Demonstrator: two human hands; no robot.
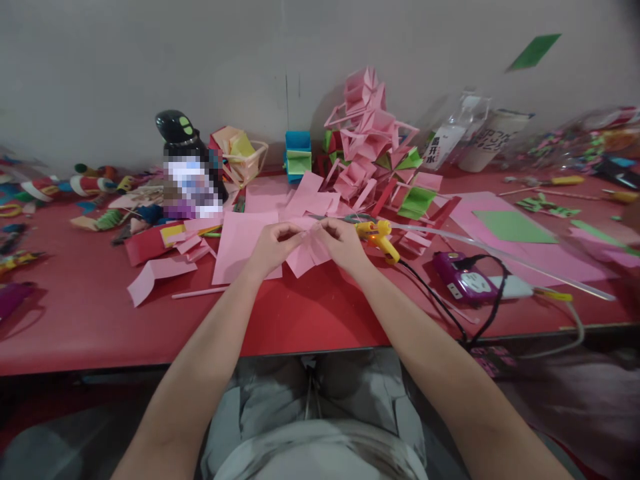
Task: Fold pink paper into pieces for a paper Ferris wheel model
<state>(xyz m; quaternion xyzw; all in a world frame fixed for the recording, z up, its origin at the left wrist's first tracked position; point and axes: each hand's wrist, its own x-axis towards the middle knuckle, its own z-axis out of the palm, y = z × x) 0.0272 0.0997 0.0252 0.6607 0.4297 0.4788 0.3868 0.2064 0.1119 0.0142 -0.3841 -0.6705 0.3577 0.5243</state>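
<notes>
My left hand (274, 248) pinches the left side of a folded pink paper (304, 259) near the middle of the red table. On its right side my right hand (342, 241) grips the same paper, the fingertips of both hands close together. Flat pink sheets (240, 247) lie to the left of and behind the hands. A yellow glue gun (381, 239) rests just right of my right hand, with a long clear stick reaching out to the right.
Behind stand a pink folded-paper stack (367, 127), a blue paper box (298, 150), a black bottle (200, 157), a clear bottle (447, 137) and a cup (487, 143). A purple power strip (463, 277) with cables sits right, near the red table's edge (310, 333).
</notes>
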